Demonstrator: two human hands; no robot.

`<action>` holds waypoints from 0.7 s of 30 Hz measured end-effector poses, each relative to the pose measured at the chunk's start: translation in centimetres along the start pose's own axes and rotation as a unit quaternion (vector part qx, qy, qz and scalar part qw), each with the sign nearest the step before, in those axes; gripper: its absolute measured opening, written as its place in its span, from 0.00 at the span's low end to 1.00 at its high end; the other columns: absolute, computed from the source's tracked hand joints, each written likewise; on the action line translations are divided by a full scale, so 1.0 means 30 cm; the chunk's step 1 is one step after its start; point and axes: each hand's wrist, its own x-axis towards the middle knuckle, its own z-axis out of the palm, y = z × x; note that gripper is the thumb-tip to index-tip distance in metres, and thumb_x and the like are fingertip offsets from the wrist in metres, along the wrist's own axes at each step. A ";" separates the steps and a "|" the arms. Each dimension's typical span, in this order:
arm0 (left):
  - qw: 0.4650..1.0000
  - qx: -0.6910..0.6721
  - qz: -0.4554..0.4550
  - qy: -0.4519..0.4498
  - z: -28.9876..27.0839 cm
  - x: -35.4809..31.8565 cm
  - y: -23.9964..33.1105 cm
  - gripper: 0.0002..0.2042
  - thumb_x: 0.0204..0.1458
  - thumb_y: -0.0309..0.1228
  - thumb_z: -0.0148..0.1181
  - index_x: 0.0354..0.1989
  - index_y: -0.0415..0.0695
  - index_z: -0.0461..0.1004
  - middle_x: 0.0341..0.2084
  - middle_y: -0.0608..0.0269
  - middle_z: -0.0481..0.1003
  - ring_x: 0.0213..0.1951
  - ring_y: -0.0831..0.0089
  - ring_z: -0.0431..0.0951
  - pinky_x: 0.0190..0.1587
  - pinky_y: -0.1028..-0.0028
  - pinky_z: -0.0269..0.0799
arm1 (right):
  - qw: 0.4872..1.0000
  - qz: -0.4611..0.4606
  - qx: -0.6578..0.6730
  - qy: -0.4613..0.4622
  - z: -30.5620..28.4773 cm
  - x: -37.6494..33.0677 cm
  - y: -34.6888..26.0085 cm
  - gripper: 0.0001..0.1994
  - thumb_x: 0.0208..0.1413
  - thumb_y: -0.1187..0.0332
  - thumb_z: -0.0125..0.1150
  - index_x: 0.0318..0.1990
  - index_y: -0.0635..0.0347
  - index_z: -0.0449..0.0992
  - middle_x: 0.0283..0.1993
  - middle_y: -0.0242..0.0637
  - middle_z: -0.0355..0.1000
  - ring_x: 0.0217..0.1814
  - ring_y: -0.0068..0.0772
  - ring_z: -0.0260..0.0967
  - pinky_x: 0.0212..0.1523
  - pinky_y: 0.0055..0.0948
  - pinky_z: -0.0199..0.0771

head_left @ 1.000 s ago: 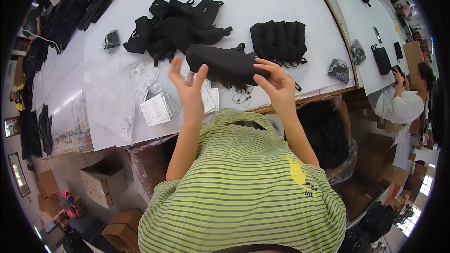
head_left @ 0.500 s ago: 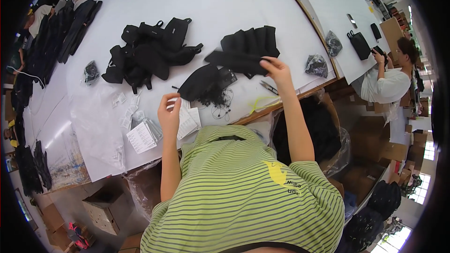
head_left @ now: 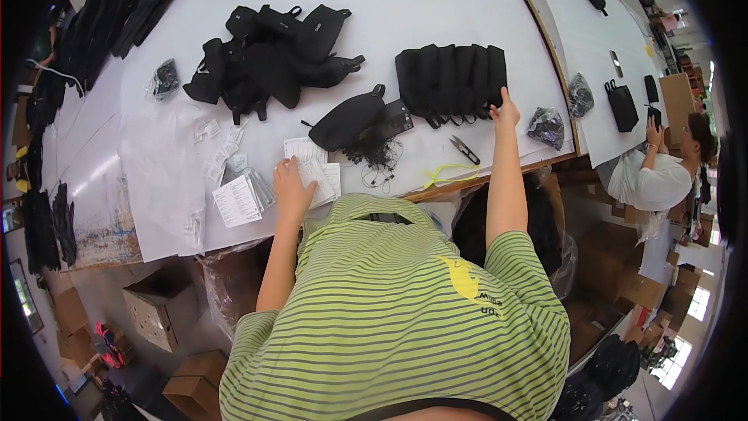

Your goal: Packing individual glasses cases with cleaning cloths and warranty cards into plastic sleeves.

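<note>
Right hand (head_left: 506,111), fingers half curled, touches the near right corner of a row of black fabric pouches (head_left: 450,82); whether it pinches the last pouch, I cannot tell. From this hand the row extends to the left, while each pouch has its long axis pointing forward. One single pouch (head_left: 347,121) lies between both hands, nearer to the left one, slanting forward and rightward. Left hand (head_left: 294,193) is spread, thumb apart from fingers, over white printed cards (head_left: 326,179). Left of this hand and lower stands a cardboard carton (head_left: 149,320), its inside hidden. Just right of the right hand, a clear plastic bag (head_left: 547,127) holds something dark.
</note>
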 end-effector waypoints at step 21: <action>0.897 -0.150 0.406 0.089 -0.141 0.236 0.360 0.08 0.38 0.23 0.64 0.27 0.43 0.72 0.30 0.65 0.74 0.35 0.64 0.72 0.38 0.67 0.68 | 0.587 -0.674 -0.377 -0.243 0.130 -0.923 -0.035 0.10 0.48 0.69 0.62 0.40 0.55 0.77 0.43 0.34 0.72 0.37 0.28 0.70 0.38 0.25 0.67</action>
